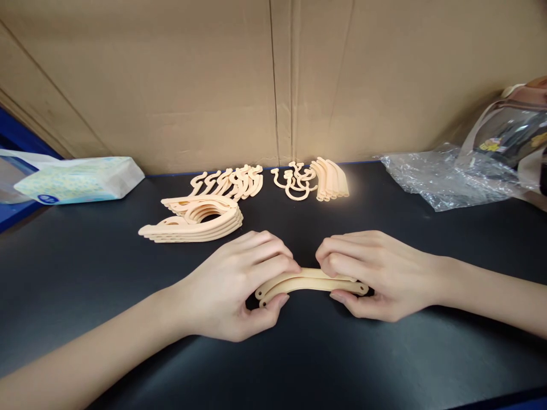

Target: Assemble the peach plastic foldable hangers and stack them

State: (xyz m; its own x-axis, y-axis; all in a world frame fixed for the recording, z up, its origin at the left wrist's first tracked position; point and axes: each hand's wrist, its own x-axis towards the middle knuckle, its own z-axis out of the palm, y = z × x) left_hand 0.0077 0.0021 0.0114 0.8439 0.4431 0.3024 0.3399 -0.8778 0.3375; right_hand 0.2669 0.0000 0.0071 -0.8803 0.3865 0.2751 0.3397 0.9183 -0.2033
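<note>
Two curved cream plastic hanger arms (pixel 311 280) lie side by side just above the black table, with small round holes at their ends. My left hand (pixel 241 285) grips their left end, thumb in front and fingers behind. At the right end, my right hand (pixel 376 276) pinches them in the same way, its fingers hiding part of the rear piece. Behind my left hand is a neat stack of larger cream hanger pieces (pixel 196 225). Farther back lie a row of S-shaped hook pieces (pixel 231 181), several loose hooks (pixel 296 188) and a bundle of curved arms (pixel 331 179).
A tissue pack (pixel 81 179) lies at the back left of the black table (pixel 299 359). Crumpled clear plastic (pixel 440 176) and a transparent bag (pixel 513 128) are at the back right. A cardboard wall (pixel 205 85) closes off the rear.
</note>
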